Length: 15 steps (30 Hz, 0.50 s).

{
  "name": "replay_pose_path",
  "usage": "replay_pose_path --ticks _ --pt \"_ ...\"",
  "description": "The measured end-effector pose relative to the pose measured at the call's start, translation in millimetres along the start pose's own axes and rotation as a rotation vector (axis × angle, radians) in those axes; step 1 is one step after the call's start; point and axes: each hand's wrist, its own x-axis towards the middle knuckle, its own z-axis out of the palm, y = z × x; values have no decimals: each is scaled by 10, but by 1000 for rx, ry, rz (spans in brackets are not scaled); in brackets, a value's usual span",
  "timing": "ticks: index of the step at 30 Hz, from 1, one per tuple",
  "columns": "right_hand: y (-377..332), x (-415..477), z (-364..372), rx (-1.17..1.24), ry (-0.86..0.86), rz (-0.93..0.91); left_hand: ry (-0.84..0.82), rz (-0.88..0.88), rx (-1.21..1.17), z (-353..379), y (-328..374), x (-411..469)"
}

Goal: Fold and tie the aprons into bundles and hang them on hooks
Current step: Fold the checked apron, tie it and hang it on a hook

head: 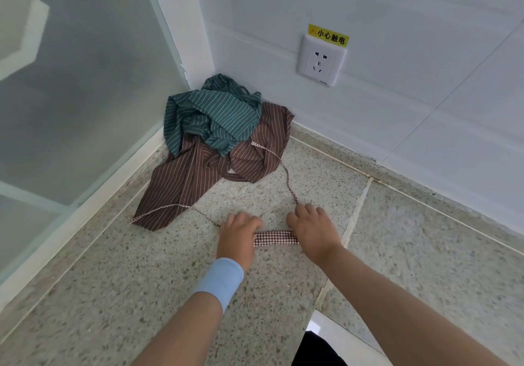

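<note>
Head view: checked bundle (pixel 276 238) laid 9-to-3; 9 end gripped by left hand (pixel 239 232), 3 end pressed flat by right hand (pixel 314 229).

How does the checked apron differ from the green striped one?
The checked apron is folded into a narrow strip; the green striped apron is a crumpled heap. The checked apron has the left hand and right hand on it; the green striped apron lies untouched on a brown striped apron. Both are patterned cloth.
</note>
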Motion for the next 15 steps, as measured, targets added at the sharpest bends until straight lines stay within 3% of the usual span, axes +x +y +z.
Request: replay_pose_path --ticks 4,11,13,15 --pt "-110 -47 85 36 43 -118 -20 252 97 149 -5 -62" --pt "-73 -211 292 104 120 -121 -46 311 209 192 -11 -138" --pt "-70 -188 241 38 107 -139 -94 303 240 107 21 -42" --pt "-81 -134 145 -34 59 -165 -255 299 356 -3 62 88"
